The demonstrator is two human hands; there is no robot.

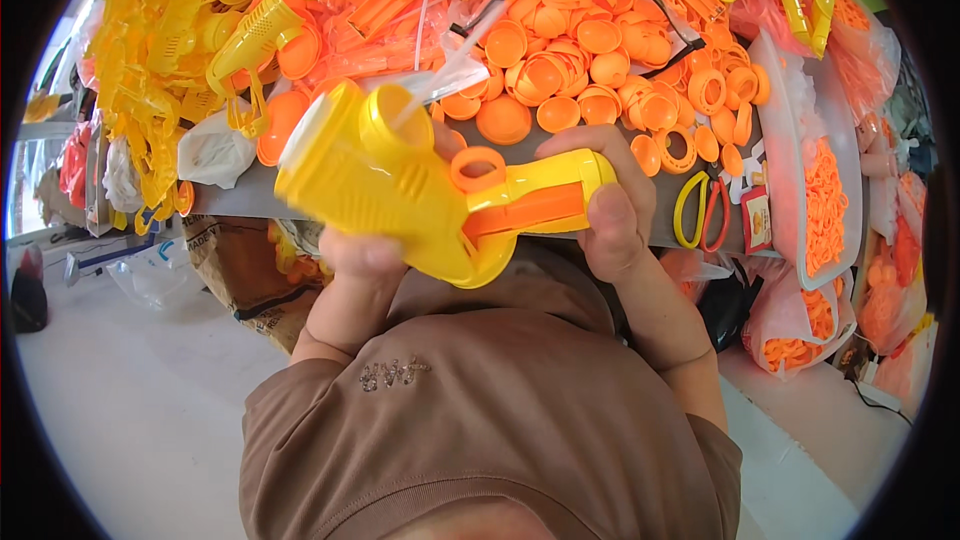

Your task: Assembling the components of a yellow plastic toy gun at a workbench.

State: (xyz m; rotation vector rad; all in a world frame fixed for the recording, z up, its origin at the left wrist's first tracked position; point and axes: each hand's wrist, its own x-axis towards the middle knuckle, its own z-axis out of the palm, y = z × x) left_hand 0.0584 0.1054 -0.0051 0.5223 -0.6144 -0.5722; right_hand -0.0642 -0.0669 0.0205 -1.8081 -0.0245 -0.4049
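A: What were the fingers doing?
B: The right hand was curled around the end of the handle, with its thumb on the near side. The left hand had its thumb against the fat body. Most of its other fingers hid behind, so I can't tell how far they were bent. Both hands had hold of the same thing.
A: What was it?
B: A yellow toy gun. They held it up in front of the brown shirt, near the front edge of the table.
A: Which way did it point?
B: Its wide, pale front end pointed left and a bit away from the person. The long line of its body ran from there down toward the right, to a round back end close to the shirt. The handle stuck out to the right, tipped a little away.
A: Any other bits on it?
B: A round yellow cup stood out on the far side. An orange ring sat where handle met body, and an orange strip ran along the handle.
A: And farther out?
B: Orange caps lay piled behind, yellow plastic parts on the left, and scissors on the right, beside a clear tub.
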